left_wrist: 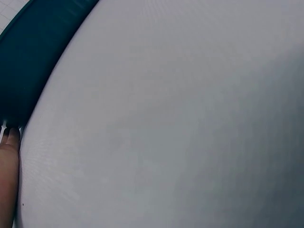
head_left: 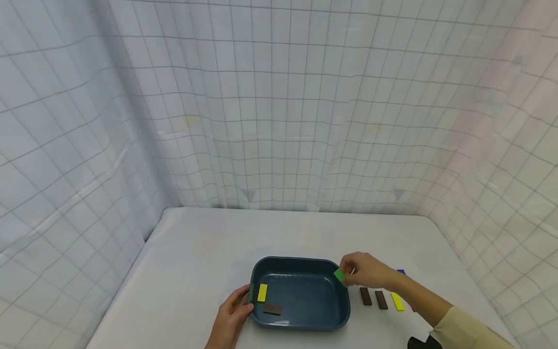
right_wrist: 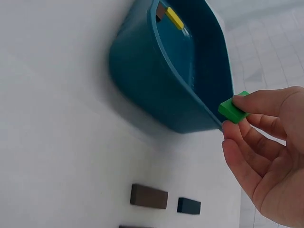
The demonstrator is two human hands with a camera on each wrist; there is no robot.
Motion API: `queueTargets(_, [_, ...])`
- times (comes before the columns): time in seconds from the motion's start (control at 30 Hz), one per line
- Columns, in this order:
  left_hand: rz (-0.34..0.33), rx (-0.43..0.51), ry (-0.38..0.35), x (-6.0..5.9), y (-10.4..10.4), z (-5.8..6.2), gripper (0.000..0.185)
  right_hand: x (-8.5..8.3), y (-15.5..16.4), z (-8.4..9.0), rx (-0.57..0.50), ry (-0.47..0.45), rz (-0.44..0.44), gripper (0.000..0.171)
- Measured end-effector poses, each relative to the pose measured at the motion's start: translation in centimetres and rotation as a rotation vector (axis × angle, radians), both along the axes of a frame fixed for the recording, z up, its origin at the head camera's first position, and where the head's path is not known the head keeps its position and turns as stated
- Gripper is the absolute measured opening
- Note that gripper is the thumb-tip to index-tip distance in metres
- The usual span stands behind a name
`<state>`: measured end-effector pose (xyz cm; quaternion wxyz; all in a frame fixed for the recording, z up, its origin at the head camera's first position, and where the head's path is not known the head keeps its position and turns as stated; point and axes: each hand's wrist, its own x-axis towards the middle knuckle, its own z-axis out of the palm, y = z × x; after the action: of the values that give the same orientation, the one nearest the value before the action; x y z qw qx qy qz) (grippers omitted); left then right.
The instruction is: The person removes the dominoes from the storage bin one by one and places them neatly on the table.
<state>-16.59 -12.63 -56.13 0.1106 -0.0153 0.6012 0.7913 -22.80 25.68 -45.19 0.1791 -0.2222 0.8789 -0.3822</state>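
A dark teal plastic basin (head_left: 305, 325) stands on the white table. My left hand (head_left: 231, 314) grips its left side, thumb at the rim and fingers along the outer wall; the left wrist view catches only part of this hand (left_wrist: 9, 175) beside the basin. Over the right rim, my right hand (head_left: 364, 270) pinches a small green block (right_wrist: 232, 111) between thumb and fingertips. Inside the basin, near its left end, lie a yellow block (head_left: 262, 293) and a brown block (head_left: 272, 309). A dark green strip (head_left: 251, 293) shows along the left wall.
Right of the basin, a brown block (head_left: 365, 296), a second brown block (head_left: 381, 300) and a yellow block (head_left: 397, 301) lie on the table. A blue block (head_left: 401, 271) and a red block (head_left: 413, 309) are partly hidden by my right forearm. Gridded white curtains (head_left: 279, 121) surround the table.
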Motion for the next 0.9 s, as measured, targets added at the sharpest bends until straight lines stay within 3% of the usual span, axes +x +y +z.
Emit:
queueTargets(0.3, [0.002, 0.0, -0.007, -0.1, -0.1, -0.2, 0.061, 1.8, 3.6, -1.1, -0.062, -0.103, -0.111, 0.015])
queueTargets(0.77, [0.009, 0.007, -0.014, 0.1, -0.3, -0.1, 0.059, 5.1, 6.2, -5.2, -0.107, -0.26, -0.259, 0.016])
queueTargets(0.9, [0.0, 0.005, -0.008, 0.1, -0.1, -0.1, 0.059, 5.8, 6.4, -6.4, -0.067, -0.284, -0.306, 0.017])
